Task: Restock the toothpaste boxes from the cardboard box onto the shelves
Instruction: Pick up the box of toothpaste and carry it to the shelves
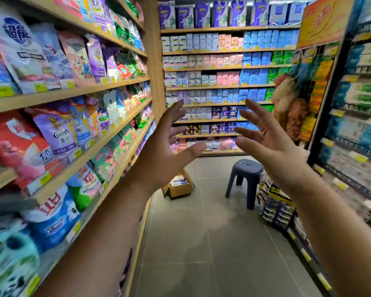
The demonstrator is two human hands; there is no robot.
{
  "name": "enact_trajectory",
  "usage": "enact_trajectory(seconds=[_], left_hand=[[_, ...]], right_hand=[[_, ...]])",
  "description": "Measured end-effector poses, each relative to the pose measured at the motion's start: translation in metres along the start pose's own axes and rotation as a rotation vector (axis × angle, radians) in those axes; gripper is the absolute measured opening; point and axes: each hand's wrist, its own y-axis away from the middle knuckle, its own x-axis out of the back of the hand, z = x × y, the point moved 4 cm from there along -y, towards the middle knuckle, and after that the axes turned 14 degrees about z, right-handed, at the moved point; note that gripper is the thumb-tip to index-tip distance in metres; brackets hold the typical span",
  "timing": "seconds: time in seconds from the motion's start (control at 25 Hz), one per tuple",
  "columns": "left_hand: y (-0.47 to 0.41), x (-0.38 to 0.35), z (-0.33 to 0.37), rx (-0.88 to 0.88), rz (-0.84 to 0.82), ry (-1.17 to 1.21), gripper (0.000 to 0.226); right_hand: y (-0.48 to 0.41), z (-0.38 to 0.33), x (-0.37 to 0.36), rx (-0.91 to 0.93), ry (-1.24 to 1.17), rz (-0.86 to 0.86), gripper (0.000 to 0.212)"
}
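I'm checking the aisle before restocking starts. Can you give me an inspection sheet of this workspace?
Surface: grey tiled floor, bare down the middle of the aisle.
Job's things: open cardboard box on the floor by the base of the left shelves, with packs inside; too small to tell if they are toothpaste.
Clutter: grey plastic stool standing in the aisle, right of the box.
Hands: left hand and right hand raised, fingers spread, holding nothing.
Cables: nothing seen.
Surroundings: full shelves on the left, on the right and along the back wall.
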Motion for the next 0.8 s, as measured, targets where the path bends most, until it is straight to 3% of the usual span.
enact_trajectory(seconds=[0.56, 0.8], left_hand=[[-0.130, -0.086, -0.264, 0.366, 0.163, -0.096, 0.075], [-0.196, -0.106, -0.407, 0.496, 0.192, -0.156, 0.074]], right_hand=[[-0.182, 0.279, -0.080, -0.239, 0.003, -0.204, 0.074], [-0.270, 0.406, -0.127, -0.364, 0.030, -0.207, 0.070]])
